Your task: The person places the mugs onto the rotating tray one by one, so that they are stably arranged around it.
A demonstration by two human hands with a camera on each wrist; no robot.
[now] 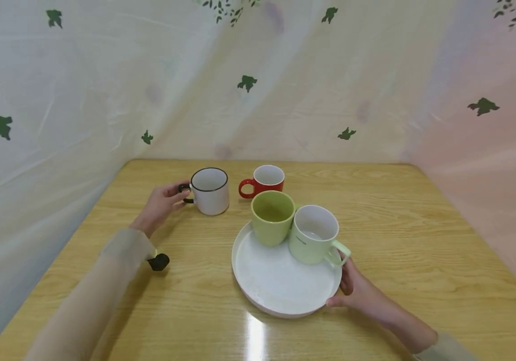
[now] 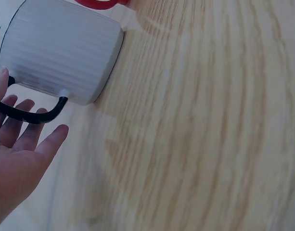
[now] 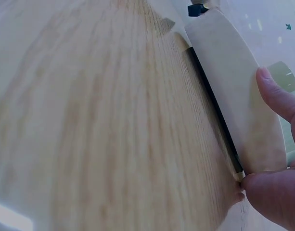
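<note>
My left hand (image 1: 162, 203) is at the black handle of a white mug (image 1: 211, 196) with a dark rim, which stands upright on the table. In the left wrist view the fingers (image 2: 55, 139) spread loosely behind the handle, and the thumb lies at its upper end. My right hand (image 1: 359, 291) grips the near right edge of a round white tray (image 1: 280, 288), thumb against its side wall (image 3: 234, 86). On the tray's far part stand an olive-green mug (image 1: 270, 230) and a pale green mug (image 1: 309, 245), whose handle reaches over the rim above my right hand.
Behind the tray stands a red mug (image 1: 262, 187) with a white inside, its handle toward the left. A small black object (image 1: 159, 261) shows at my left sleeve. Patterned cloth (image 1: 285, 115) hangs behind and beside the wooden table (image 1: 389, 200).
</note>
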